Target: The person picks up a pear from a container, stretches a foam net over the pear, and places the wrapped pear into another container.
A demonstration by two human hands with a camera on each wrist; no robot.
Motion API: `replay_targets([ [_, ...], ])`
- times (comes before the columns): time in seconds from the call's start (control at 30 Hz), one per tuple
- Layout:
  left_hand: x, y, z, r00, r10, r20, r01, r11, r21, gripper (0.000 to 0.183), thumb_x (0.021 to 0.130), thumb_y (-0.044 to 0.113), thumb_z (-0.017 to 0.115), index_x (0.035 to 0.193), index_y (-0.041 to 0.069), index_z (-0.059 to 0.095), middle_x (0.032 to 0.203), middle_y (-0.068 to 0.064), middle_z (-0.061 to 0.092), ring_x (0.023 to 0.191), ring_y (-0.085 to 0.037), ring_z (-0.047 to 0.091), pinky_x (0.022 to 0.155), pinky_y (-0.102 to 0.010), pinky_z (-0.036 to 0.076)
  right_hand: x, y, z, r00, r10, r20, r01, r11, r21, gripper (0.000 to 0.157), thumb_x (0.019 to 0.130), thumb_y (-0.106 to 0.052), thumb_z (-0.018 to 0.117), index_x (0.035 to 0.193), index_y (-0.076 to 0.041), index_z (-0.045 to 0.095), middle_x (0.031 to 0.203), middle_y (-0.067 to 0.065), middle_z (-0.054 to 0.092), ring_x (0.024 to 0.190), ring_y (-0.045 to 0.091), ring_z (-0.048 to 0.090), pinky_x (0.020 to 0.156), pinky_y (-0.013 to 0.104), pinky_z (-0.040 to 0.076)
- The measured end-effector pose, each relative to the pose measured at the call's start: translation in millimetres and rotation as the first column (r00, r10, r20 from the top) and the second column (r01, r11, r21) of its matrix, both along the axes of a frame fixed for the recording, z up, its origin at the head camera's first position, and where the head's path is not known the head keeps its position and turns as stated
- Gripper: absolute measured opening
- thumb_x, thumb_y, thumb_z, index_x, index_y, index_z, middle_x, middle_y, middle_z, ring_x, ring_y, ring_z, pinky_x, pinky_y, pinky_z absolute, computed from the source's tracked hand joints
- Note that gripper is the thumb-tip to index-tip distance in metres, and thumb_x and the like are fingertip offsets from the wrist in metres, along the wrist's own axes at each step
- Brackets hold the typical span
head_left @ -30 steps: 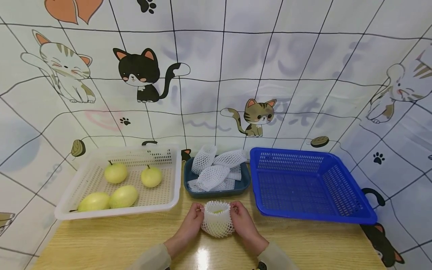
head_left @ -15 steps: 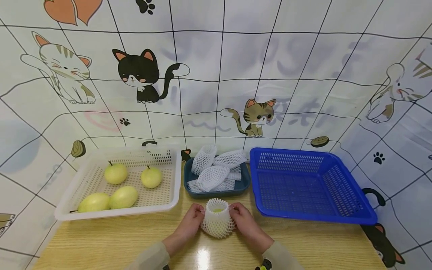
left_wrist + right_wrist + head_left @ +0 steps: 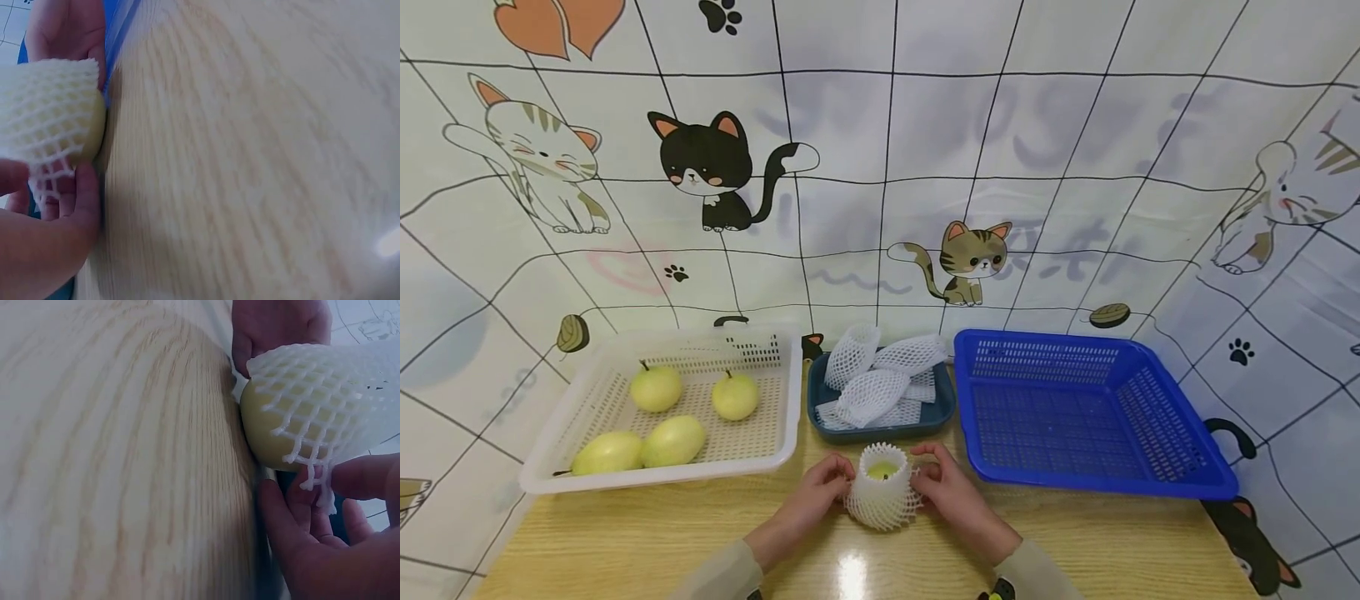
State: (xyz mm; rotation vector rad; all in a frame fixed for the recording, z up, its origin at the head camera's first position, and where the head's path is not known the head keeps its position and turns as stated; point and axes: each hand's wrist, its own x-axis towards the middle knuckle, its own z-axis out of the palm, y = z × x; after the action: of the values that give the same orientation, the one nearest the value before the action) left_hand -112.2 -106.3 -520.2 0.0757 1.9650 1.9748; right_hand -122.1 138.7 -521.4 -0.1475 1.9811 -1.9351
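A yellow-green pear (image 3: 882, 472) stands on the table inside a white foam net sleeve (image 3: 882, 505), its stem showing through the sleeve's open top. My left hand (image 3: 817, 492) is at the sleeve's left side. In the left wrist view its fingers (image 3: 86, 194) touch the lower edge of the netting, spread apart. Opposite it, my right hand (image 3: 951, 492) has its index finger lifted off and its thumb near the net. The right wrist view shows loose net strands hanging among the right fingers (image 3: 284, 515), while the pear's base (image 3: 259, 428) is bare below the netting.
A white basket (image 3: 790, 417) with several pears (image 3: 657, 388) stands on the left. Behind the hands is a dark teal tray (image 3: 880, 433) of foam net sleeves (image 3: 872, 398). To the right stands a blue basket (image 3: 1037, 417). A patterned cloth (image 3: 850, 208) hangs behind.
Both hands have loosened from the sleeve's sides, where they were pinching the net. The sleeve's top has narrowed, and the pear's stem now shows. The baskets and tray stay put.
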Motion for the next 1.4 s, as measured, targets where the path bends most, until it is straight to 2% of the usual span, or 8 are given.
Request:
replay_targets([
  [0.23, 0.4, -3.0, 3.6, 0.994, -0.060, -0.095, 0.050, 0.994, -0.102, 0.016, 0.088, -0.010, 0.056, 0.102, -0.005, 0.055, 0.085, -0.004, 0.052, 0.075, -0.014, 0.051, 0.064, -0.025, 0.047, -0.8, -0.2, 4.4, 0.963, 0.057, -0.264, 0.019, 0.961, 0.277, 0.035, 0.094, 0.003, 0.060, 0.128, 0.000, 0.052, 0.086, 0.005, 0.056, 0.067, 0.010, 0.050, 0.058, 0.023, 0.041],
  [0.43, -1.2, -1.6, 3.5, 0.965, -0.099, -0.245, 0.035, 0.967, -0.251, 0.023, 0.080, -0.015, 0.054, 0.098, 0.000, 0.055, 0.085, -0.007, 0.053, 0.072, -0.012, 0.049, 0.061, -0.021, 0.044, -3.1, -2.7, 7.0, 0.931, 0.136, -0.339, 0.037, 0.888, 0.458, 0.039, 0.092, 0.004, 0.058, 0.130, -0.001, 0.055, 0.086, 0.002, 0.057, 0.065, 0.008, 0.050, 0.055, 0.025, 0.041],
  [0.6, -1.3, 0.5, 3.7, 0.922, -0.144, -0.359, -0.013, 0.917, -0.400, 0.029, 0.078, -0.017, 0.058, 0.096, 0.005, 0.053, 0.086, -0.003, 0.053, 0.075, -0.010, 0.049, 0.064, -0.023, 0.042, -3.3, -2.6, 9.6, 0.899, 0.204, -0.387, 0.056, 0.824, 0.564, 0.041, 0.090, 0.004, 0.059, 0.130, -0.003, 0.055, 0.086, -0.001, 0.060, 0.072, 0.010, 0.053, 0.060, 0.028, 0.044],
  [0.8, -2.4, 2.1, 3.0, 0.855, -0.210, -0.474, -0.099, 0.830, -0.548, 0.034, 0.076, -0.017, 0.063, 0.101, 0.005, 0.055, 0.086, -0.002, 0.052, 0.077, -0.010, 0.047, 0.066, -0.027, 0.044, -3.7, -3.7, 10.2, 0.875, 0.277, -0.398, 0.057, 0.757, 0.651, 0.039, 0.091, 0.004, 0.061, 0.129, -0.004, 0.054, 0.086, -0.004, 0.060, 0.073, 0.011, 0.053, 0.061, 0.031, 0.043],
  [1.03, -1.5, 6.7, 1.7, 0.764, -0.318, -0.562, -0.194, 0.716, -0.670, 0.031, 0.083, -0.014, 0.065, 0.109, 0.001, 0.055, 0.098, -0.012, 0.057, 0.094, -0.030, 0.061, 0.078, -0.047, 0.054, -1.8, -9.3, 14.5, 0.830, 0.355, -0.430, 0.093, 0.672, 0.735, 0.016, 0.098, 0.001, 0.061, 0.107, -0.010, 0.055, 0.089, 0.001, 0.062, 0.084, 0.021, 0.064, 0.067, 0.038, 0.049],
  [1.17, 0.2, 8.7, 2.2, 0.741, -0.365, -0.563, -0.215, 0.666, -0.714, 0.035, 0.084, -0.013, 0.067, 0.114, -0.001, 0.054, 0.105, -0.016, 0.057, 0.093, -0.035, 0.064, 0.073, -0.051, 0.056, 0.1, -12.5, 16.1, 0.806, 0.392, -0.444, 0.120, 0.626, 0.770, 0.011, 0.098, -0.002, 0.064, 0.107, -0.007, 0.061, 0.101, 0.010, 0.070, 0.100, 0.033, 0.069, 0.075, 0.049, 0.055],
  [1.3, 1.6, 9.0, -0.2, 0.710, -0.401, -0.579, -0.243, 0.632, -0.736, 0.037, 0.084, -0.012, 0.069, 0.115, 0.000, 0.053, 0.106, -0.014, 0.055, 0.085, -0.033, 0.064, 0.064, -0.049, 0.056, 0.9, -14.0, 16.7, 0.795, 0.404, -0.453, 0.134, 0.610, 0.781, 0.009, 0.096, -0.002, 0.067, 0.100, -0.009, 0.062, 0.099, 0.009, 0.070, 0.096, 0.033, 0.068, 0.074, 0.052, 0.054],
  [1.4, 0.7, 7.0, -3.4, 0.689, -0.408, -0.599, -0.250, 0.642, -0.725, 0.034, 0.086, -0.011, 0.068, 0.114, 0.001, 0.053, 0.106, -0.013, 0.055, 0.086, -0.032, 0.065, 0.066, -0.046, 0.057, 0.6, -12.9, 16.9, 0.794, 0.403, -0.454, 0.129, 0.619, 0.775, 0.011, 0.096, -0.002, 0.067, 0.105, -0.007, 0.064, 0.103, 0.009, 0.070, 0.098, 0.034, 0.068, 0.076, 0.052, 0.055],
])
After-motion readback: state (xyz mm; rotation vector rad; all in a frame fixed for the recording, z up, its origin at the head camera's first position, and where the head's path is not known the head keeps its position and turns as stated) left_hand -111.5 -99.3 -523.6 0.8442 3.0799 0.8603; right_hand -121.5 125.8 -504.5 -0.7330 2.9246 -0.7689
